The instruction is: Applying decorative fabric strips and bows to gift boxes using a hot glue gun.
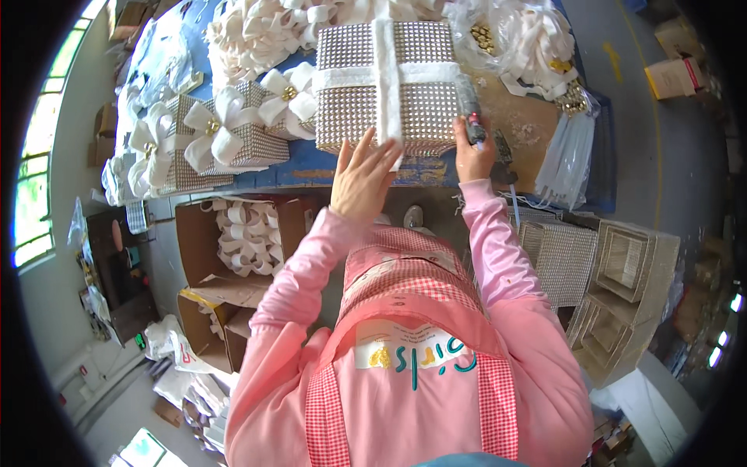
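Note:
A box (424, 58) covered in a shiny, beaded-looking grid stands before me on the blue table, with a fuzzy white ribbon (386, 86) crossing its top. My left hand (362, 179) is open, fingers spread, its fingertips at the box's near edge where the ribbon comes over. At the box's right side, my right hand (473, 159) is closed around a dark tool with a red band, which looks like a glue gun (475, 131). Its front end is hard to make out against the box. To the left sit smaller boxes of the same covering (261, 148) with white bows (215, 128) and gold centres.
White ribbon loops (257, 39) are heaped at the table's back. On the right lie a clear bag of gold pieces (482, 37) and a bag of long translucent sticks (568, 159). Below the table stand a carton of white loops (247, 237) and nested open boxes (622, 265).

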`<state>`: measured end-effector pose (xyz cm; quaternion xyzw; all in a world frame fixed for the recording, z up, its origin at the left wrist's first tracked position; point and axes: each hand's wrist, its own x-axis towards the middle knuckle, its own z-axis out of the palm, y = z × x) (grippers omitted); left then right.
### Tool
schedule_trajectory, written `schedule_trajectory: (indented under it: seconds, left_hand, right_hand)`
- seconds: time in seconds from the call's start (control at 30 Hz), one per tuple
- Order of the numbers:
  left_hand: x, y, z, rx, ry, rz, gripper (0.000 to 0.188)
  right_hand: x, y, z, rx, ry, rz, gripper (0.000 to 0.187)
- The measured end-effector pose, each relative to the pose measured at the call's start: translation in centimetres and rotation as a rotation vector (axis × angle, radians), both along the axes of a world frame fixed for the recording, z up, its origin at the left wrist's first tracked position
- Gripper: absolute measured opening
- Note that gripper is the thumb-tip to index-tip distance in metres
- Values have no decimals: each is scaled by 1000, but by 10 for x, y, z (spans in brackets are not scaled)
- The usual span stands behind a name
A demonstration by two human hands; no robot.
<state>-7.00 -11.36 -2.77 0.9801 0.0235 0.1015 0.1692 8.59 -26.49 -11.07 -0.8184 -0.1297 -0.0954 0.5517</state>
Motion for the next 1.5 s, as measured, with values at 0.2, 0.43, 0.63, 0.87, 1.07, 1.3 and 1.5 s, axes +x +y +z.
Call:
schedule_trajectory:
  seconds: [0.2, 0.43, 0.63, 0.87, 1.07, 1.3, 1.5]
  left_hand:
    - [-29, 32, -55, -1126, -134, 733, 27]
    - [-20, 46, -70, -1484, -171, 862, 25]
    - [-20, 42, -74, -1680, -216, 787, 18]
    - [-19, -4, -85, -1592, 194, 691, 26]
    - [30, -55, -149, -1633, 401, 671, 24]
    - [71, -71, -201, -1591, 532, 803, 22]
    - [85, -82, -186, -1769, 97, 772, 21]
  right_hand:
    - [3, -1, 4, 78, 84, 58, 24]
    - [6, -6, 7, 52, 193, 117, 21]
    - [4, -22, 21, 63, 201, 44, 24]
    - [-23, -73, 48, 134, 442, 114, 19]
    - [-68, -105, 47, 168, 535, 235, 17]
    - [-90, -116, 18, 136, 716, 154, 18]
    - [-105, -126, 6, 142, 708, 160, 19]
